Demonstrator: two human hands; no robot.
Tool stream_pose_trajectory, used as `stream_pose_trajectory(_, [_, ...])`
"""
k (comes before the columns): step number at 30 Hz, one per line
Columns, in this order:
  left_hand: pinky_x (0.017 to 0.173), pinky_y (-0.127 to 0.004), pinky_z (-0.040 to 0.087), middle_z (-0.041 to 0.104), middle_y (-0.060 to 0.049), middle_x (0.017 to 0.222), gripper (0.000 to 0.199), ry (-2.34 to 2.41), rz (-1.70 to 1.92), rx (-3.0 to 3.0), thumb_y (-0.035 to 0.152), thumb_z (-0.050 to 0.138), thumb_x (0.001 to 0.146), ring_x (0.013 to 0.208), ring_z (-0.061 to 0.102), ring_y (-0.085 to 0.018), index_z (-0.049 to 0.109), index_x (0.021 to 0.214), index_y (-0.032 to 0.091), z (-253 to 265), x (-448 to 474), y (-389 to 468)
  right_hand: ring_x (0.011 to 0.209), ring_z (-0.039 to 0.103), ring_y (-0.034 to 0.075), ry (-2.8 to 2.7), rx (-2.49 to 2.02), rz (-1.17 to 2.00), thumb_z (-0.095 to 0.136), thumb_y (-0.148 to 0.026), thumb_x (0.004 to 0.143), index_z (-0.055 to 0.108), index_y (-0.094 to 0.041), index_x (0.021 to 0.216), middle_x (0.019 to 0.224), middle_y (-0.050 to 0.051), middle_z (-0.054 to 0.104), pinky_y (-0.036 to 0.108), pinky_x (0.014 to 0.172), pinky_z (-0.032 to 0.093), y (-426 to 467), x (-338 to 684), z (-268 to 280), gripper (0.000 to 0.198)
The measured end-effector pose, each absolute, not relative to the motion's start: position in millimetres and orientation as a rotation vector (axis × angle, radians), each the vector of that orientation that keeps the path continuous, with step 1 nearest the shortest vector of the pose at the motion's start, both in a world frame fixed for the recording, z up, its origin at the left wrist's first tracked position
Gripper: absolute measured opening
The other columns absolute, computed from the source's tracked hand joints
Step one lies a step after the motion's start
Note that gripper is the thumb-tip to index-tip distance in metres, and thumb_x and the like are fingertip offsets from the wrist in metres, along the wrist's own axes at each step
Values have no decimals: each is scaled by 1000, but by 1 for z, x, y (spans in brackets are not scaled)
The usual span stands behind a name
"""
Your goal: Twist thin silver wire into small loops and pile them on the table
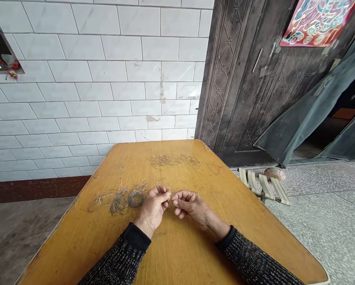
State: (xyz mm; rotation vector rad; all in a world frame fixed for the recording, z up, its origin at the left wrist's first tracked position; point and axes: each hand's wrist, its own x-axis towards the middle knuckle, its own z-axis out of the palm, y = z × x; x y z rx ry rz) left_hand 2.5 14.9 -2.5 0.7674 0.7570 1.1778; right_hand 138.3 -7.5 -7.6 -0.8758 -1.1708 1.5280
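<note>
Over the middle of the wooden table (183,245), my left hand (155,206) pinches a thin wire (165,182), part of which loops up above the fingers. My right hand (189,204) is closed beside it, thumb and forefinger pressed on the same thin wire. The fingertips of both hands are close together, a small gap apart. To the left of my left hand lie a coil of grey wire (135,198) and a loose, tangled bundle of wire (119,202). How the wire runs inside the fingers is hidden.
Several thin wire loops (165,159) lie toward the table's far end, with a bent wire piece (215,168) to their right. A tiled wall (118,91) stands behind the table. A dark door (239,79) and a strap-seated folding stool (264,185) are at the right.
</note>
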Motion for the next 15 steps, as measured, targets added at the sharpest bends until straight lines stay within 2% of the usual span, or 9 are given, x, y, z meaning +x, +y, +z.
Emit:
stream_pose_trajectory(8, [50, -17, 36, 56, 2, 67, 29, 735, 1146, 742, 10, 72, 48, 55, 51, -6, 49, 64, 14, -2, 2, 15, 40, 52, 4, -1095, -858, 1670, 76, -35, 53, 64, -13, 70, 60, -1, 62, 16, 39, 39, -5, 144, -8, 30])
stream_pose_trajectory(12, [46, -17, 32, 53, 3, 62, 26, 772, 1211, 816, 14, 72, 51, 51, 47, -5, 50, 66, 15, -3, 2, 16, 47, 56, 7, -1195, -932, 1495, 70, -41, 61, 64, -14, 74, 63, 0, 63, 17, 44, 40, -4, 146, -6, 30])
stream_pose_trajectory(15, [45, -16, 31, 51, 4, 61, 25, 806, 1237, 848, 15, 71, 53, 52, 47, -5, 51, 69, 15, -2, 2, 15, 44, 51, 6, -1310, -1027, 1296, 65, -42, 66, 64, -14, 71, 52, -2, 58, 17, 41, 35, -2, 147, -7, 29])
